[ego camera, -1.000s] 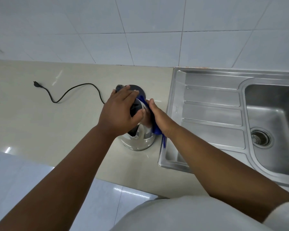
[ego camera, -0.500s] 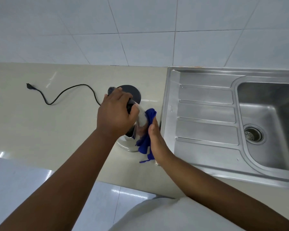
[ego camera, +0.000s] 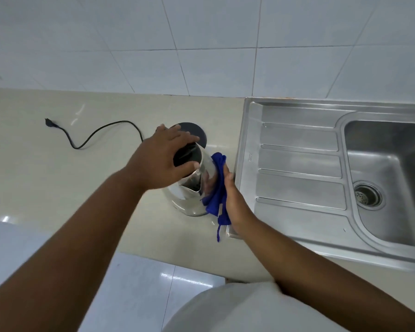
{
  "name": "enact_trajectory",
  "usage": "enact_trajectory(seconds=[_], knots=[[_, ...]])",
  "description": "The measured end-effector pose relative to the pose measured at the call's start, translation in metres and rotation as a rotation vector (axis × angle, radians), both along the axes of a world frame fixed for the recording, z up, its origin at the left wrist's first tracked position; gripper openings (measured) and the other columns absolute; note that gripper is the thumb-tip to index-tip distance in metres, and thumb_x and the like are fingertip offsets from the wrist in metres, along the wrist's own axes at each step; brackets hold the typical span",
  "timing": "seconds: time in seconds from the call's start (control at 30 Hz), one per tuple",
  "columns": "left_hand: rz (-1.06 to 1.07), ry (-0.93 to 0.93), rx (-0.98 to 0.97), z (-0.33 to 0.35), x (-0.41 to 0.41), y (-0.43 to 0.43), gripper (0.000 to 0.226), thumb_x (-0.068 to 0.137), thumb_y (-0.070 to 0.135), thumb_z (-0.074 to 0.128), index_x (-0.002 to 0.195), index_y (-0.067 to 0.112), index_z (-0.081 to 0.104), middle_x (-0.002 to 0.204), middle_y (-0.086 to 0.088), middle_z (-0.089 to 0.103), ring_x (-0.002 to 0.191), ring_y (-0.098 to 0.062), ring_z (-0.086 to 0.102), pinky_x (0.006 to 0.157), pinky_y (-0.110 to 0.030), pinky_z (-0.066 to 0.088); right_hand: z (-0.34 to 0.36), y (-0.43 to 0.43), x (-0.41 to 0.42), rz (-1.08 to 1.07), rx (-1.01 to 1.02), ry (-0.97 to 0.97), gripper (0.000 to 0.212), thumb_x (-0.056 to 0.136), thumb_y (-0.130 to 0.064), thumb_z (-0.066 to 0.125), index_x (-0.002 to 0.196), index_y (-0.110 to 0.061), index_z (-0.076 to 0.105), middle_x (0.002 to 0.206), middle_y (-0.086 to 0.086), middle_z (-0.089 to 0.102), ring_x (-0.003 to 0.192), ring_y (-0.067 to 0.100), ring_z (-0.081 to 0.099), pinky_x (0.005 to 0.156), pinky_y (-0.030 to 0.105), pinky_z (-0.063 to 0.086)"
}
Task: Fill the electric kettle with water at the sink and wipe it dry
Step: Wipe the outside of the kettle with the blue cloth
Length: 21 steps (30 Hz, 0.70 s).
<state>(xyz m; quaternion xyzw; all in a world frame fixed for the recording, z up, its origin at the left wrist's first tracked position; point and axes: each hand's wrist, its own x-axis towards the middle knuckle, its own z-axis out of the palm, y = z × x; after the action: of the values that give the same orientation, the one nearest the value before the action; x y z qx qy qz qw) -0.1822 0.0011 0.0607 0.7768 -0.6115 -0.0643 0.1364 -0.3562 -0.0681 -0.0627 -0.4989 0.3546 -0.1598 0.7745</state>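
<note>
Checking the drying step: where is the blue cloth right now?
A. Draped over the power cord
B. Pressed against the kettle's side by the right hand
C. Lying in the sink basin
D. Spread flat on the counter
B: the right hand presses the blue cloth against the side of the kettle, while the left hand steadies its top.

I see the kettle (ego camera: pixel 189 197) on the counter (ego camera: pixel 34 168) just left of the sink's (ego camera: pixel 297 164) left edge, its base (ego camera: pixel 197 133) behind it, apparently touching, the cord (ego camera: pixel 94 135) trailing left.
</note>
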Motion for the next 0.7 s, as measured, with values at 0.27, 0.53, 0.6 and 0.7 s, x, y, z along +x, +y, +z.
enact_trajectory(seconds=[0.27, 0.53, 0.6, 0.7], knots=[[0.084, -0.078, -0.165, -0.025, 0.005, -0.011, 0.051, 0.080, 0.059, 0.058, 0.113, 0.022, 0.070, 0.098, -0.001, 0.068, 0.092, -0.023, 0.060, 0.086, -0.040, 0.046, 0.029, 0.024, -0.004, -0.043, -0.070, -0.207, 0.058, 0.088, -0.077, 0.036, 0.142, -0.057, 0.041, 0.154, -0.010, 0.046, 0.144, 0.022, 0.040, 0.120, 0.041, 0.033], [0.446, -0.226, -0.097, -0.023, -0.030, -0.022, 0.052, 0.088, 0.061, 0.045, 0.117, 0.024, 0.067, 0.108, -0.002, 0.071, 0.094, -0.028, 0.066, 0.086, -0.039, 0.037, 0.005, 0.009, -0.002, -0.082, 0.055, -0.010, 0.083, 0.078, -0.087, 0.040, 0.141, -0.034, 0.053, 0.135, 0.007, 0.064, 0.126, 0.027, 0.059, 0.112, 0.041, 0.044], [0.473, -0.208, -0.089, -0.023, -0.036, -0.024, 0.047, 0.091, 0.057, 0.041, 0.118, 0.028, 0.066, 0.113, 0.000, 0.070, 0.096, -0.027, 0.066, 0.088, -0.042, 0.035, 0.013, 0.000, 0.001, -0.091, 0.121, 0.023, 0.074, 0.080, -0.082, 0.036, 0.127, -0.032, 0.064, 0.117, 0.006, 0.073, 0.111, 0.029, 0.065, 0.106, 0.045, 0.049], [0.491, -0.199, -0.150, -0.024, -0.039, -0.027, 0.035, 0.094, 0.046, 0.038, 0.103, 0.032, 0.069, 0.107, 0.008, 0.070, 0.093, -0.022, 0.064, 0.082, -0.039, 0.030, 0.029, 0.002, 0.001, -0.091, 0.095, -0.073, 0.054, 0.091, -0.070, 0.035, 0.122, -0.039, 0.065, 0.115, -0.006, 0.075, 0.108, 0.015, 0.068, 0.099, 0.035, 0.053]])
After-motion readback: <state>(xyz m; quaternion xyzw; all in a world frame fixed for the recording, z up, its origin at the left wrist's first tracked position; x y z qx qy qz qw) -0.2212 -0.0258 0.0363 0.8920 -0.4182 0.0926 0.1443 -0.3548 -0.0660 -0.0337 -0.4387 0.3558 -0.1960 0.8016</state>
